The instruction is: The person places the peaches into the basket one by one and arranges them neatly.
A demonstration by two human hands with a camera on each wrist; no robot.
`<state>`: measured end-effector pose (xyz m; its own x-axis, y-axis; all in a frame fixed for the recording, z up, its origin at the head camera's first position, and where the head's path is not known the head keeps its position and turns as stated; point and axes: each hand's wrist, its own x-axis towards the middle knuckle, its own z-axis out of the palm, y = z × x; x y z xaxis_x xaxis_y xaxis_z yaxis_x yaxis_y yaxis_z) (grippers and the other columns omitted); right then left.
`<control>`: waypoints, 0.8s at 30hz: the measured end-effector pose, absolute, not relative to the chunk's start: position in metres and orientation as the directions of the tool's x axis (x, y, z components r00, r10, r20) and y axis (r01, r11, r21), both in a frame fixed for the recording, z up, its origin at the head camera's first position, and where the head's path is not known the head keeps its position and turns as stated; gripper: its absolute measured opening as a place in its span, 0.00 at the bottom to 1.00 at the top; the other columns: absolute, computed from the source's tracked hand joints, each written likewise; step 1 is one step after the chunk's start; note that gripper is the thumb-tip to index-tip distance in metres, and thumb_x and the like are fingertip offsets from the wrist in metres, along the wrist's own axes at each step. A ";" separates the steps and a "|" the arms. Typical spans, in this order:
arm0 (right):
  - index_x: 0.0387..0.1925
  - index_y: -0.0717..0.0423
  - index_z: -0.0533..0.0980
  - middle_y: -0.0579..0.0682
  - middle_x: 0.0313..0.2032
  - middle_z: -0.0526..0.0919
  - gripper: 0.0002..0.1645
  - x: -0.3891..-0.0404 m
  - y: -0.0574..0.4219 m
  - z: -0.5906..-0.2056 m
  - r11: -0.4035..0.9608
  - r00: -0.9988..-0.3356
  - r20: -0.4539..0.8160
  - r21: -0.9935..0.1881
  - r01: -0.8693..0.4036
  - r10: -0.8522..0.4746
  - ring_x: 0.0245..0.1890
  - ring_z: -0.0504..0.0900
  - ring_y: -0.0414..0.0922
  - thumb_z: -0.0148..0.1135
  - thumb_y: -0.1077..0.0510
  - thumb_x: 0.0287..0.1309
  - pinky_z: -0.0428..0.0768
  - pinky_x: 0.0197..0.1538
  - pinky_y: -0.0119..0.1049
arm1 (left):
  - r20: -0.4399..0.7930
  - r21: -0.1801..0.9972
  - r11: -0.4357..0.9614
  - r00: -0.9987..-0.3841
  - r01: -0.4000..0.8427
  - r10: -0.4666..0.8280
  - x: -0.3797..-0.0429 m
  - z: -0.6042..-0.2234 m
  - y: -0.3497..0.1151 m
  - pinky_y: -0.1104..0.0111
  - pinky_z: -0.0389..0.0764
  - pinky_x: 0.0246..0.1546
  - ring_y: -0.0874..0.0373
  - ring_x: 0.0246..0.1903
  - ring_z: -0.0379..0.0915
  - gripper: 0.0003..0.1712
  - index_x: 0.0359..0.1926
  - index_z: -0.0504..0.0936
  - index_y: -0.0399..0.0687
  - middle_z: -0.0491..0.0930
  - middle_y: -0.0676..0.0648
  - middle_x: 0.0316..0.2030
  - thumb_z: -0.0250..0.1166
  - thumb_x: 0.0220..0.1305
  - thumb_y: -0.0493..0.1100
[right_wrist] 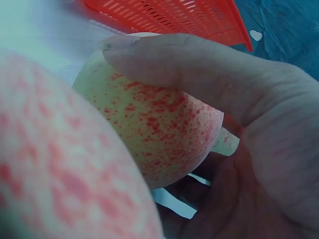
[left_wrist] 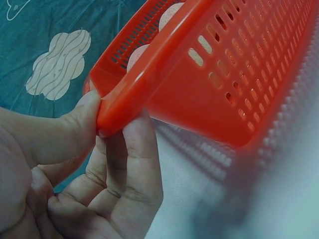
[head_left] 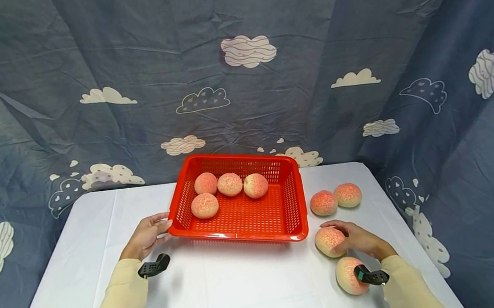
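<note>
A red plastic basket (head_left: pixel 255 220) with perforated walls stands on the table and holds several peaches, among them one peach (head_left: pixel 255 186) near its middle. At the basket's front left corner, my left hand (head_left: pixel 145 234) pinches the rim (left_wrist: pixel 134 94) between thumb and fingers. On the right, my right hand (head_left: pixel 358 238) grips a speckled peach (right_wrist: pixel 154 124), thumb over one side and fingers round the other. Another peach (head_left: pixel 351 276) lies just nearer, partly covered by the wrist camera; it fills the left of the right wrist view.
Two more peaches, a redder one (head_left: pixel 324 203) and an orange one (head_left: pixel 348 195), lie right of the basket beyond my right hand. White cloth covers the table (head_left: pixel 228 300). A dark blue curtain (head_left: pixel 155 83) with cloud prints hangs behind and at both sides.
</note>
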<state>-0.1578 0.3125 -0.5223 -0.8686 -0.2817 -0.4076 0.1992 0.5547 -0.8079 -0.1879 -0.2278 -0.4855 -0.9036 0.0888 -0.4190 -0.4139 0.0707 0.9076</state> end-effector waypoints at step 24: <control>0.61 0.58 0.71 0.56 0.54 0.76 0.41 -0.160 0.310 -0.502 0.583 -0.938 -0.268 -0.807 0.095 -0.218 0.50 0.72 0.50 0.76 0.60 0.42 0.70 0.54 0.46 | -0.418 0.908 0.075 -0.904 -0.412 0.088 -0.187 -0.487 -0.229 0.66 0.81 0.40 0.62 0.34 0.78 0.30 0.68 0.58 0.28 0.77 0.42 0.45 0.55 0.71 0.35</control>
